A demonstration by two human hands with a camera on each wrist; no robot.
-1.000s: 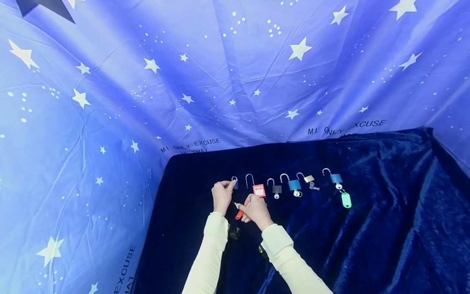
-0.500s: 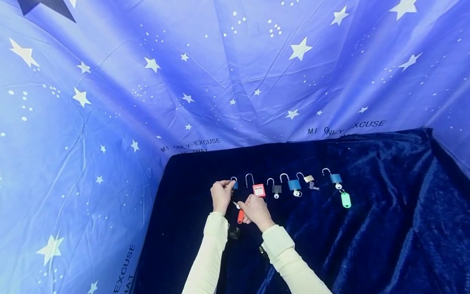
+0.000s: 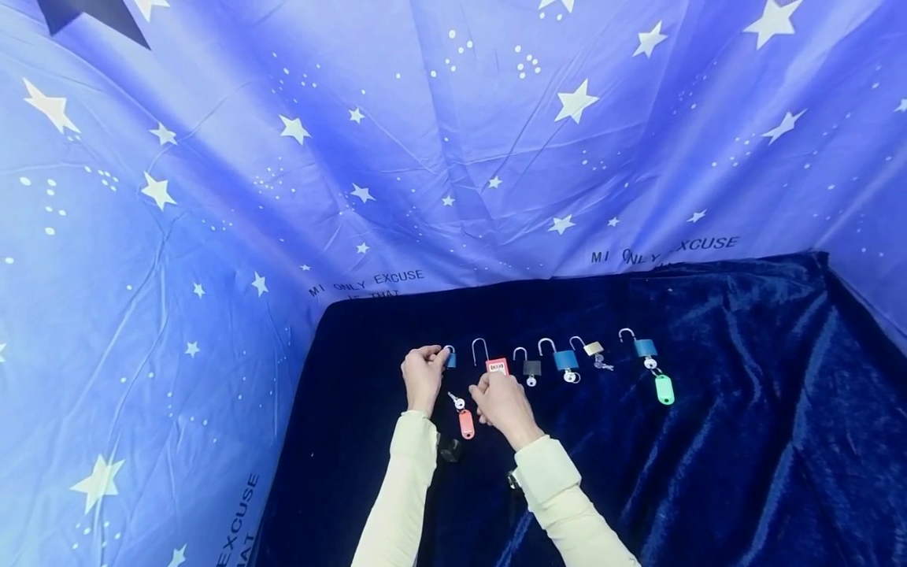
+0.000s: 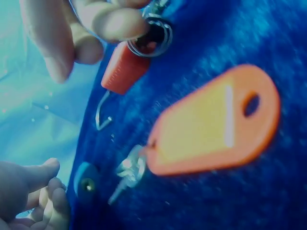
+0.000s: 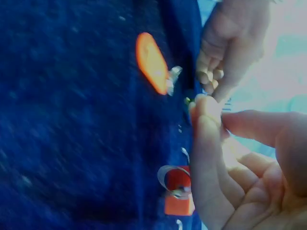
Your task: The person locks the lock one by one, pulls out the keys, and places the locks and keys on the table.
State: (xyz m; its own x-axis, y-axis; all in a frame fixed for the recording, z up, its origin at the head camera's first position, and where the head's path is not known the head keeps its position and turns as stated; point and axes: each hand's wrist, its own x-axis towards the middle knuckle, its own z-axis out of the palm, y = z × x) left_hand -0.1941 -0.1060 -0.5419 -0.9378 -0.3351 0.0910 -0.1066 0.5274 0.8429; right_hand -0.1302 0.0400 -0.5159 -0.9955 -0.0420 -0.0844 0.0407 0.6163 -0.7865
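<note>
My left hand [image 3: 423, 379] is just left of a small blue padlock [image 3: 451, 360]. In the left wrist view, a gap separates its loosely bent fingers from that padlock [image 4: 84, 178]. A key [image 3: 457, 402] with a red-orange tag [image 3: 466, 425] lies on the cloth between the hands, untouched. My right hand [image 3: 506, 411] hovers beside the red padlock [image 3: 498, 367] and covers its lower end. The right wrist view shows the right fingers nearly straight, with nothing between them and the thumb. The red padlock [image 5: 178, 203] carries a key ring.
Rightward in the row lie a black padlock [image 3: 531, 368], a blue one [image 3: 566, 361], a brass one [image 3: 594, 348] and another blue one [image 3: 646, 347] with a green tag [image 3: 664, 390]. Their shackles are up. Dark blue velvet [image 3: 708, 472] covers the table; a starry curtain [image 3: 425, 157] hangs behind.
The right hand has let go of the key and tag and drawn back rightward. The left hand has come off the small blue padlock, moving slightly left.
</note>
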